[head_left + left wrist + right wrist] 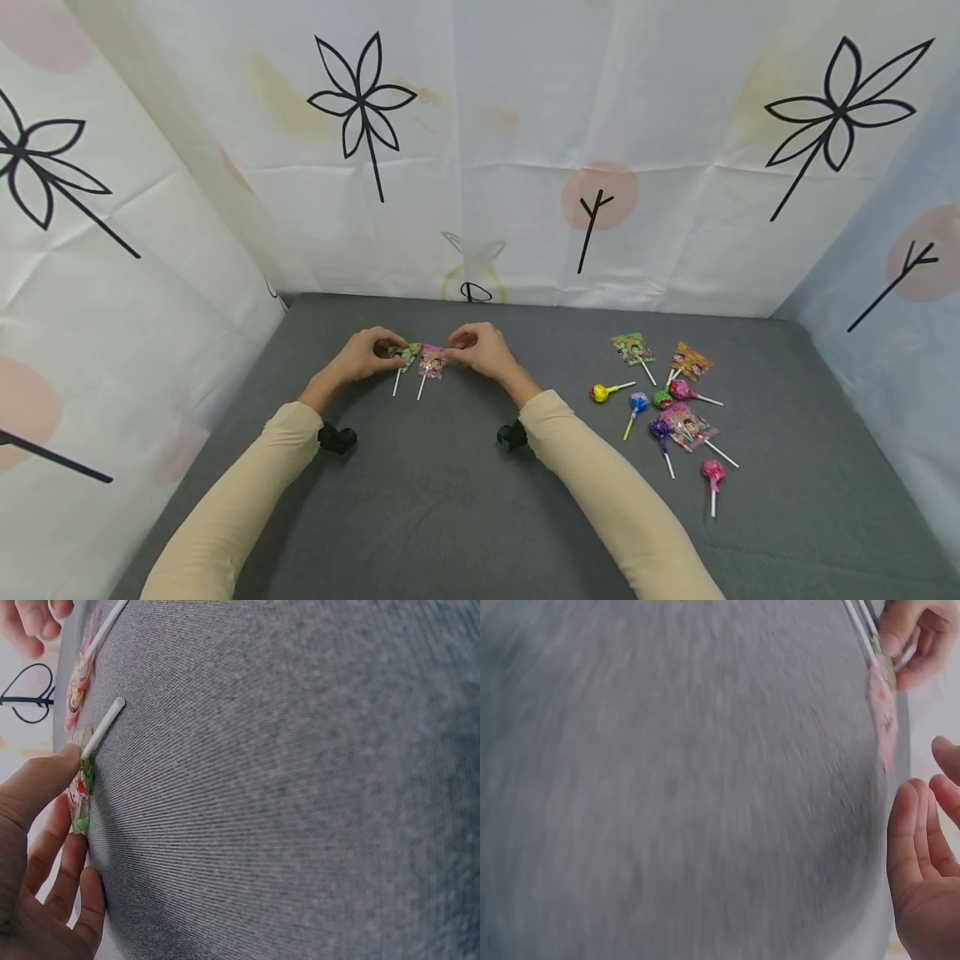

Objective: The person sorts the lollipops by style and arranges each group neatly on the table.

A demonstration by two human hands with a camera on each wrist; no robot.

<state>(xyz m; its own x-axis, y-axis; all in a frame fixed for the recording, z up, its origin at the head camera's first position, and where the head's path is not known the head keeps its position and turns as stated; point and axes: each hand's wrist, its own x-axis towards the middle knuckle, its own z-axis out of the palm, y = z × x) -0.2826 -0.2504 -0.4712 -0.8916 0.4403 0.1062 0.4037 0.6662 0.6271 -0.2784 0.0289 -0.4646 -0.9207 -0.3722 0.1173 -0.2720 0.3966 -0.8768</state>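
Green lollipop (408, 356), flat in its printed wrapper, sits between the thumb and fingers of my left hand (363, 353), pinched at its outer side, with its white stick pointing back toward me. Close beside it on the grey table (435, 500) is the pink lollipop (432, 361), its stick turned much the same way; I can't tell whether the two wrappers touch. My right hand (486, 350) is by the pink one's outer edge, thumb and fingers apart, and the right wrist view, though blurred, shows a small gap between those fingertips and the wrapper. I judge the step in hand to be setting these two side by side in a row, with the green one not yet let go. The next move probably calls for steadying the green wrapper, easing my left fingers off without dragging it, and leaving both sticks lined up. Over to the right lie more sweets: a green packet (632, 348), an orange packet (691, 362), a second pink packet (684, 421), and round lollipops, including a yellow lollipop (599, 392) and a blue lollipop (638, 402).
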